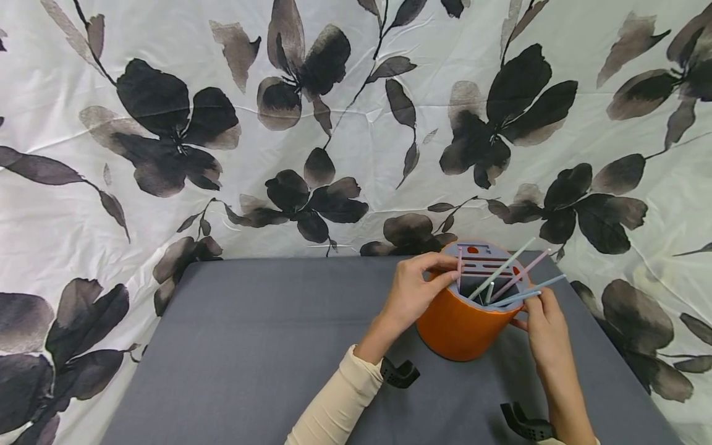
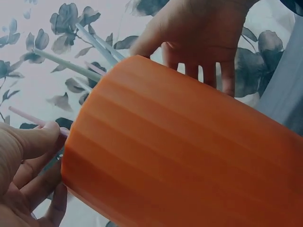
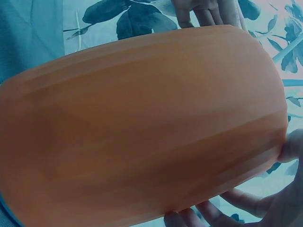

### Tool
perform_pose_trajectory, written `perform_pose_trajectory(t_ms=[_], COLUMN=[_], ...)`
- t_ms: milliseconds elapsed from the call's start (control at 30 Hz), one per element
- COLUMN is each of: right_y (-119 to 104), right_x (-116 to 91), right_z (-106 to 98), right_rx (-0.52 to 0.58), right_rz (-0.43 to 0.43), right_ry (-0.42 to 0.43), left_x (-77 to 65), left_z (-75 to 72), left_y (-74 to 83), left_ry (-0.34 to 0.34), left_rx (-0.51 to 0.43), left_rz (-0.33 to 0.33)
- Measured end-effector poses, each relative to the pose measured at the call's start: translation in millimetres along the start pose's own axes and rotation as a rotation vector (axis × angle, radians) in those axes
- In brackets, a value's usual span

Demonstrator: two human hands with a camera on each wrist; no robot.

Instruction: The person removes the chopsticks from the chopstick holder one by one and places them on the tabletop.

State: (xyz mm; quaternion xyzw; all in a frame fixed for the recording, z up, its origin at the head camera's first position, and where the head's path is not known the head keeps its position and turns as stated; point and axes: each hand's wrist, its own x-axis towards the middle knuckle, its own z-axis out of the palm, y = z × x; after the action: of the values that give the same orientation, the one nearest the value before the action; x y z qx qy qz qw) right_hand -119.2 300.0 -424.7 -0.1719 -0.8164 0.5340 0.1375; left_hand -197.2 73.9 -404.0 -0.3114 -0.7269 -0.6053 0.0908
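An orange pen holder [image 1: 458, 324] with a light grey slotted top [image 1: 489, 262] stands on the table. From its open compartment lean several thin pastel straws, among them a green straw [image 1: 508, 262], a pink straw [image 1: 525, 272] and a blue straw [image 1: 542, 285]. At the left rim my left hand [image 1: 417, 284] pinches another pink straw [image 1: 460, 262] between thumb and fingers; this straw [image 2: 28, 117] stands nearly upright. My right hand [image 1: 547, 324] holds the holder's right side, thumb [image 3: 291, 146] by the rim and fingers along the wall.
The grey table [image 1: 267, 346] extends to the left and in front of the holder. Behind it hangs a white floral cloth [image 1: 389, 123], close to the table's back edge. Dark wrist straps [image 1: 400, 374] show on both arms.
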Motion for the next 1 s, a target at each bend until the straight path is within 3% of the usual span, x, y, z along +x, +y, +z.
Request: perform_pose_trajectory(t_ms=[233,333,500,733,1000], right_y=[0,0,2,6,3], right_x=[-2,-2,-3,-4,-2], right_z=[-2,-1,-1,-5,-10], right_rx=[0.007,0.013,-0.015,-0.034,-0.016], right_rz=[-0.016,-0.014,0.001,0.000,-0.013], right_ry=[-0.040,-0.052,-0.033,-0.054,-0.115], left_x=[3.2,5.0,9.9,14.5,18.2], left_z=[-2.6,-4.7,-6.0,-11.3,-34.0], left_y=[10.7,19.1,36.0,64.1,105.3], left_ry=[0.037,0.044,-0.007,-0.012,-0.018], left_rx=[-0.042,-0.116,-0.298,-0.418,-0.492], left_rz=[0.042,0.035,0.009,0.060,0.081])
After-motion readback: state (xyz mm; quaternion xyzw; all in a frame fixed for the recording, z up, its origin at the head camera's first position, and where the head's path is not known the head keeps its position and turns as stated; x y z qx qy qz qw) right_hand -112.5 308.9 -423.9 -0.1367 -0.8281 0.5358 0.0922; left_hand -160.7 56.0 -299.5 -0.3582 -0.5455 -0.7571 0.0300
